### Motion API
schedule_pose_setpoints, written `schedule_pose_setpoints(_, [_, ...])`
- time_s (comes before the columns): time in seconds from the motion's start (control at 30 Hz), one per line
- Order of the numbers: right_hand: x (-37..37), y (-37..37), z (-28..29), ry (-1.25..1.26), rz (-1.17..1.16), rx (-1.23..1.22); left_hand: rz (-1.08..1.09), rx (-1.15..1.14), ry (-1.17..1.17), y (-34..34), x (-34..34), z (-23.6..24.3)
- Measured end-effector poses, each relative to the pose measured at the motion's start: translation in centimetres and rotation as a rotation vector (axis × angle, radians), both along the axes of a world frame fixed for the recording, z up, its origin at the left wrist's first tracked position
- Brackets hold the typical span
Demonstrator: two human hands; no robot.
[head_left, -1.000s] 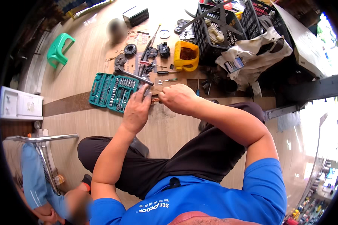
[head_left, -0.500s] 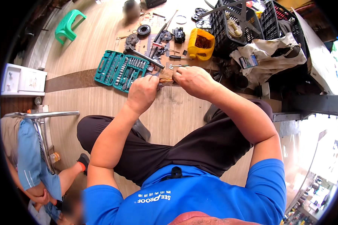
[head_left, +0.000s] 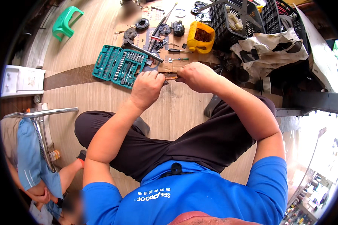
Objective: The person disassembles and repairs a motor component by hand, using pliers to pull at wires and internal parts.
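Both my hands are raised in front of my knees, over the floor, with a short bundle of copper-coloured wire [head_left: 171, 78] stretched between them. My left hand [head_left: 148, 88] is closed on its left end, knuckles up. The right end is in the closed fingers of my right hand [head_left: 198, 77], which cover much of it. Just left of my left hand lies an open green socket set case [head_left: 120, 66] on the floor. Beyond my right hand are a small green-handled tool [head_left: 178, 59] and a black-handled screwdriver [head_left: 179, 50] on flattened cardboard [head_left: 167, 67].
A cut yellow jug [head_left: 201, 36] holds reddish-brown pieces. Black crates [head_left: 234, 24] and a stained white cloth [head_left: 270, 50] stand to the right. Dark machine parts [head_left: 130, 34] lie ahead, and a green stool [head_left: 66, 22] is far left. Another person in blue shorts [head_left: 30, 150] sits at left.
Both hands have shifted slightly to the right in the picture, still closed on the wire. The whole view has tilted a little.
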State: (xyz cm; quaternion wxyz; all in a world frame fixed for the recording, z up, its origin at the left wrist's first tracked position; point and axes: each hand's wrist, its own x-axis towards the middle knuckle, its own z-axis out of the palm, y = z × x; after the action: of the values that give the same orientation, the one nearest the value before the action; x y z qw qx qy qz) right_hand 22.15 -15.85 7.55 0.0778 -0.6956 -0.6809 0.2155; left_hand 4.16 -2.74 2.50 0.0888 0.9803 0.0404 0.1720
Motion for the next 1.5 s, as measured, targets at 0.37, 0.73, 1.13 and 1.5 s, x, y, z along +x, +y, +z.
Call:
schedule_pose_setpoints(0.37, [1.5, 1.1, 1.9, 0.519, -0.166, -0.073, 0.133, -0.349, -0.006, -0.4, 0.5, 0.4])
schedule_pose_setpoints(0.73, [-1.0, 1.7, -0.4, 1.221, -0.420, 0.157, 0.159, -1.226, 0.019, -0.9, 1.1, 2.8])
schedule_pose_setpoints(1.13, [-2.6, 3.8, 0.5, 1.358, -0.744, 0.289, 0.211, -0.770, -0.243, -1.3, 2.5, 2.3])
schedule_pose_setpoints(1.5, [0.4, 4.8, 1.7, 1.335, -0.617, 0.211, 0.043, -1.553, -0.002, 1.4, 1.9, 3.0])
